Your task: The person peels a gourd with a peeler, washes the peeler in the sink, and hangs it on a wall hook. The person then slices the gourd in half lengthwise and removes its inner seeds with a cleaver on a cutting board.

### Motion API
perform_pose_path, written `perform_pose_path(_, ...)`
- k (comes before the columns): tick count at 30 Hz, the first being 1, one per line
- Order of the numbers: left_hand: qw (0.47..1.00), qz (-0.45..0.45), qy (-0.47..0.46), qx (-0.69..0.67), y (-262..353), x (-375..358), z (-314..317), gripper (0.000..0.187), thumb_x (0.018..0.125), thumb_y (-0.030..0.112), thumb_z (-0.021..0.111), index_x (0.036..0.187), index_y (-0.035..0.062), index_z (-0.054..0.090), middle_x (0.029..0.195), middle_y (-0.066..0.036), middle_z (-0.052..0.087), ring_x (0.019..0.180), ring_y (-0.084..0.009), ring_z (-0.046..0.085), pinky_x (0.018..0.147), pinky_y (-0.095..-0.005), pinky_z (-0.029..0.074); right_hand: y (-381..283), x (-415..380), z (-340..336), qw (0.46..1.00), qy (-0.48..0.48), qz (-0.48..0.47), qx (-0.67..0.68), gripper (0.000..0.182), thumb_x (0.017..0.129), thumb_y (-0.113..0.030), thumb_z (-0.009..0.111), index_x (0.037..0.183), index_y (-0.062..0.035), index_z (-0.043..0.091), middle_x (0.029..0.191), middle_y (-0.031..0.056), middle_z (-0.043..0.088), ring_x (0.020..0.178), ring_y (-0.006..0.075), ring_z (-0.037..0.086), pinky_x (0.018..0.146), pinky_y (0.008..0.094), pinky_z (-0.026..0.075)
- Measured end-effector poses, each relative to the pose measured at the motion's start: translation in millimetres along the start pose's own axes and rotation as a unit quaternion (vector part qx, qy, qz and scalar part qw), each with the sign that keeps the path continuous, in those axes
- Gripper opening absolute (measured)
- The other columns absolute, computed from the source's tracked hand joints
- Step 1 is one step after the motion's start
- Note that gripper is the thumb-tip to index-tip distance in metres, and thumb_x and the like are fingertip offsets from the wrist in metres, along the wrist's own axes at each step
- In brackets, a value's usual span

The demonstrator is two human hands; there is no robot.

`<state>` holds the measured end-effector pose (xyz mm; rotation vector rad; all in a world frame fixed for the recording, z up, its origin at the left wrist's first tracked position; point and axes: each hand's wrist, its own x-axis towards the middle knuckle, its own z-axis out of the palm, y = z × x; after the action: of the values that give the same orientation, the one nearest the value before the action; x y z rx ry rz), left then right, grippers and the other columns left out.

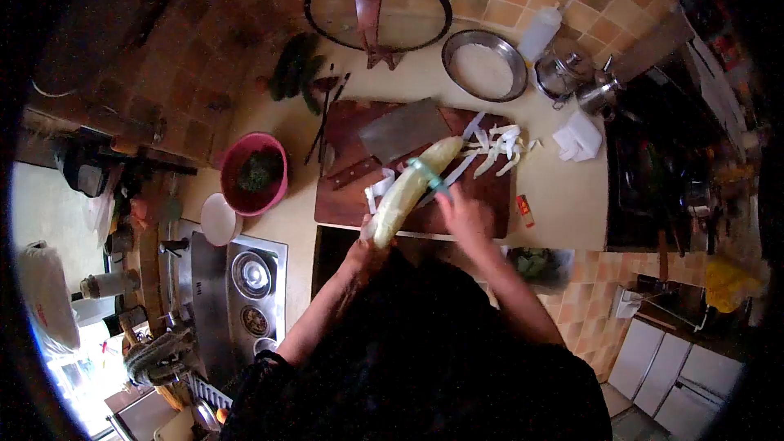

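Note:
My left hand [367, 251] is wrapped round the near end of a long, pale green-white vegetable [398, 202], which slants up and to the right over the wooden cutting board [335, 206]. In my right hand [467, 219] is a teal peeler [428, 175], its head against the vegetable's upper half. Pale strips of peel [495, 147] lie in a heap at the board's right side, with more pieces near the vegetable. A cleaver with a wide blade [400, 132] and wooden handle [353, 173] rests flat on the board, left of the vegetable.
A pink basin [276, 196] of dark greens and a white bowl [220, 220] stand left, above the sink [208, 278]. Behind the board are green vegetables [292, 65], a glass lid [412, 16] and a metal bowl of white contents [483, 69]. A stove [645, 188] is right.

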<state>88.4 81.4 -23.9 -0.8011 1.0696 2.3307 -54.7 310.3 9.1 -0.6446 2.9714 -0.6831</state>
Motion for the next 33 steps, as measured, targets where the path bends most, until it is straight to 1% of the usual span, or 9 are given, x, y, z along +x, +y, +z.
perform_pose_path(2, 0.999, 0.037, -0.011, -0.017, -5.8, 2.3, -2.1, 0.093, 0.082, 0.070, 0.068, 0.150, 0.0173, 0.033, 0.096, -0.004, 0.068, 0.071, -0.0140, 0.063, 0.063, -0.0260, 0.052, 33.8, 22.5, -5.6, 0.998, 0.031, 0.043, -0.046, 0.031, 0.101, -0.039, 0.055, 0.100, -0.0083, 0.058, 0.061, 0.0154, 0.064, 0.055, 0.0369, 0.065, 0.047, 0.0491, 0.049)
perform_pose_path(7, 0.900, 0.160, 0.149, 0.377, -1.6, 24.8, -9.7, 0.091, 0.090, 0.055, 0.067, 0.154, 0.0087, 0.022, 0.107, -0.016, 0.069, 0.092, -0.0274, 0.068, 0.083, -0.0383, 0.054, 135.4, 39.2, 5.3, 0.976, 0.159, 0.139, -0.054, 0.043, 0.103, -0.047, 0.047, 0.111, -0.0056, 0.057, 0.074, 0.0211, 0.069, 0.070, 0.0428, 0.068, 0.059, 0.0544, 0.051)
perform_pose_path(10, 0.905, 0.174, 0.167, 0.352, 2.5, 15.7, 6.7, 0.072, 0.096, 0.060, 0.049, 0.137, 0.0018, 0.043, 0.099, -0.018, 0.067, 0.088, -0.0277, 0.067, 0.081, -0.0392, 0.052, 69.7, 18.5, -35.3, 0.982, 0.113, 0.148, -0.011, 0.042, 0.102, -0.045, 0.049, 0.106, -0.0049, 0.059, 0.070, 0.0190, 0.068, 0.066, 0.0422, 0.067, 0.057, 0.0543, 0.049)
perform_pose_path(13, 0.905, 0.109, 0.224, 0.344, 35.8, 5.6, 32.5, 0.089, 0.097, 0.074, 0.029, 0.106, -0.0048, 0.070, 0.074, -0.015, 0.066, 0.071, -0.0244, 0.065, 0.072, -0.0364, 0.051, -14.4, -12.1, -46.6, 0.993, 0.031, 0.050, 0.102, 0.032, 0.100, -0.037, 0.059, 0.099, -0.0047, 0.056, 0.083, 0.0274, 0.065, 0.080, 0.0434, 0.066, 0.065, 0.0552, 0.048)
perform_pose_path(15, 0.894, 0.075, 0.237, 0.374, 38.7, 4.9, 26.2, 0.088, 0.099, 0.071, 0.027, 0.102, -0.0049, 0.072, 0.075, -0.020, 0.067, 0.074, -0.0306, 0.068, 0.074, -0.0407, 0.053, -55.9, -27.8, -42.9, 0.989, 0.042, -0.083, 0.116, 0.031, 0.099, -0.037, 0.060, 0.096, -0.0062, 0.056, 0.073, 0.0234, 0.062, 0.069, 0.0409, 0.065, 0.058, 0.0529, 0.048)
perform_pose_path(17, 0.817, 0.137, 0.254, 0.500, 35.3, 0.9, 27.3, 0.088, 0.101, 0.068, 0.022, 0.098, -0.0043, 0.072, 0.080, -0.026, 0.068, 0.082, -0.0394, 0.068, 0.079, -0.0467, 0.052, -87.6, -33.8, -64.3, 0.990, -0.079, -0.052, 0.106, 0.030, 0.099, -0.036, 0.061, 0.091, -0.0068, 0.055, 0.064, 0.0187, 0.060, 0.058, 0.0389, 0.063, 0.050, 0.0500, 0.046)
perform_pose_path(27, 0.762, 0.128, 0.259, 0.579, 36.4, -1.8, 28.7, 0.080, 0.103, 0.063, 0.019, 0.128, -0.0030, 0.057, 0.098, -0.033, 0.067, 0.092, -0.0520, 0.064, 0.083, -0.0564, 0.050, 95.4, 20.1, -32.2, 0.961, 0.090, 0.249, -0.080, 0.045, 0.103, -0.048, 0.045, 0.107, -0.0054, 0.058, 0.074, 0.0226, 0.068, 0.069, 0.0453, 0.066, 0.063, 0.0562, 0.051)
perform_pose_path(30, 0.647, 0.229, 0.197, 0.700, 21.1, 5.8, -2.6, 0.060, 0.106, 0.047, 0.035, 0.146, 0.0033, 0.039, 0.093, -0.031, 0.068, 0.084, -0.0503, 0.066, 0.073, -0.0557, 0.052, 80.2, 17.1, -43.1, 0.970, 0.088, 0.225, -0.022, 0.046, 0.103, -0.047, 0.045, 0.115, -0.0049, 0.057, 0.080, 0.0234, 0.069, 0.074, 0.0470, 0.066, 0.064, 0.0566, 0.050)
perform_pose_path(33, 0.674, 0.203, 0.166, 0.691, 27.2, 4.9, -1.1, 0.061, 0.103, 0.024, 0.048, 0.154, 0.0106, 0.019, 0.091, -0.028, 0.069, 0.076, -0.0479, 0.066, 0.063, -0.0536, 0.053, 11.7, 9.1, -38.7, 0.986, 0.064, 0.133, 0.077, 0.036, 0.101, -0.040, 0.054, 0.102, -0.0037, 0.059, 0.089, 0.0239, 0.066, 0.075, 0.0453, 0.063, 0.065, 0.0548, 0.049)
